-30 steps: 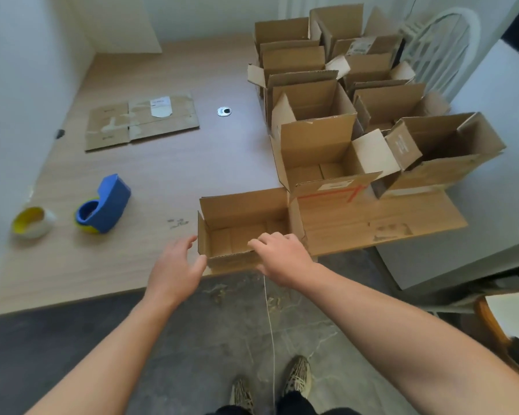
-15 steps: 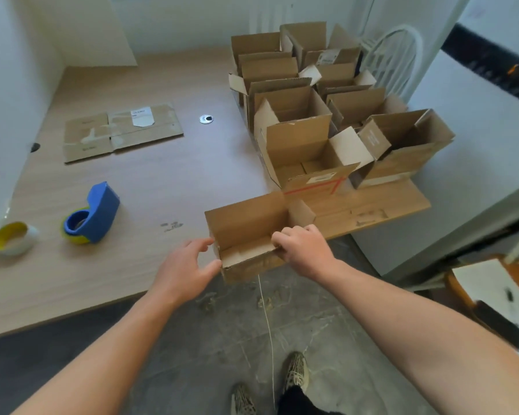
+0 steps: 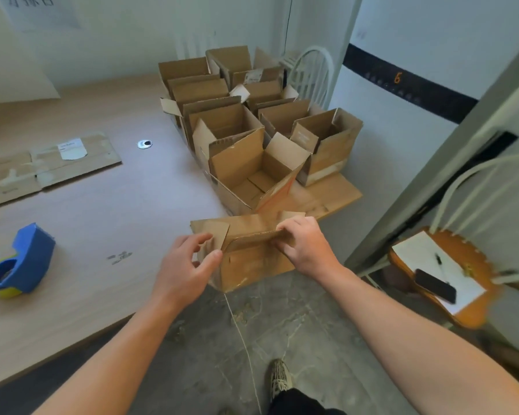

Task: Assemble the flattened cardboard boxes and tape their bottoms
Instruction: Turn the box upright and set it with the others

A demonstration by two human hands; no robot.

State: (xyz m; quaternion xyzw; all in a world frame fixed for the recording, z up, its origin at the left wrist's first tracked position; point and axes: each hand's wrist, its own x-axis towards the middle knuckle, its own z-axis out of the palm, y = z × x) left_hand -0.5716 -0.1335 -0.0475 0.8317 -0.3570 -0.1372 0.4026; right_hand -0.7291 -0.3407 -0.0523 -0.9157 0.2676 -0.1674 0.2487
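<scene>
The small box (image 3: pixel 252 262) that sat open side up on the near edge of the bench (image 3: pixel 102 205) a second ago has been tipped toward the person and drawn partly off that edge, so a side wall now faces the camera and its flaps stand loose above it. The long wooden bench carries the rest of the job: a cluster of finished boxes (image 3: pixel 252 172) standing open at the far right, one flattened cardboard sheet (image 3: pixel 42 166) lying well apart at the left, and the blue tape dispenser (image 3: pixel 21 262) near the left front edge. The left hand (image 3: pixel 186 265) grips the box's left corner, thumb and fingers (image 3: pixel 197 239) closed on a loose flap. The right hand (image 3: pixel 306 247) holds the upper edge, its fingers curled over a folded flap. The turn appears meant to bring the bottom up, which would leave folding the flaps flat and taping still to do, with the dispenser well apart from both hands
</scene>
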